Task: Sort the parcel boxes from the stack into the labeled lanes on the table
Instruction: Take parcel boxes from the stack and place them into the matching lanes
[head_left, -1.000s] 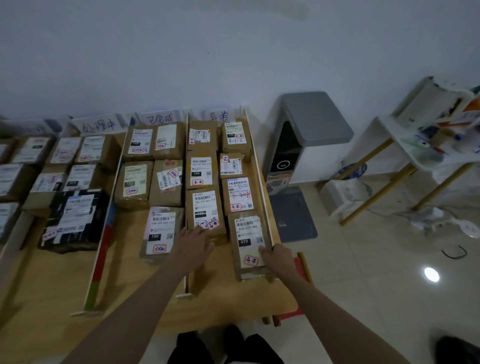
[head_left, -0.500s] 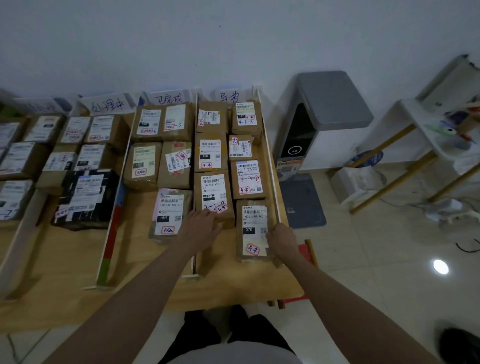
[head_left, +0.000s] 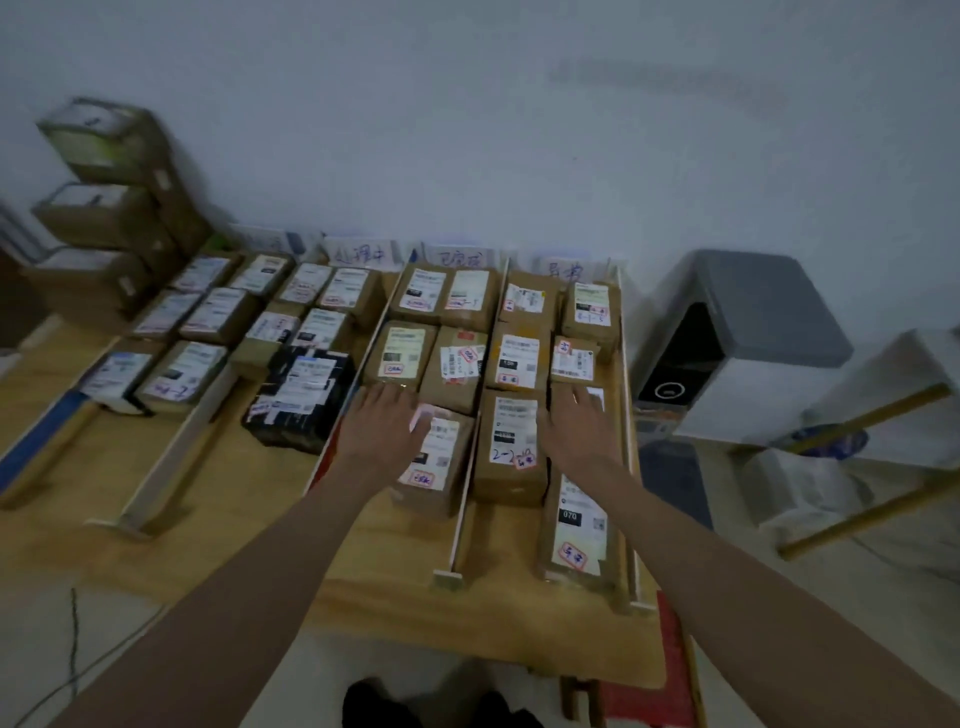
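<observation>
Judging by the filled lanes (head_left: 470, 415) across the middle of the frame, most sorting appears done, while a stack (head_left: 104, 208) of boxes is left at the upper left. The left hand (head_left: 382, 423) is laid flat, fingers spread, over a labeled box (head_left: 434, 460) at centre; the right hand (head_left: 576, 428) is likewise spread, holding nothing, over boxes in the rightmost lane.
</observation>
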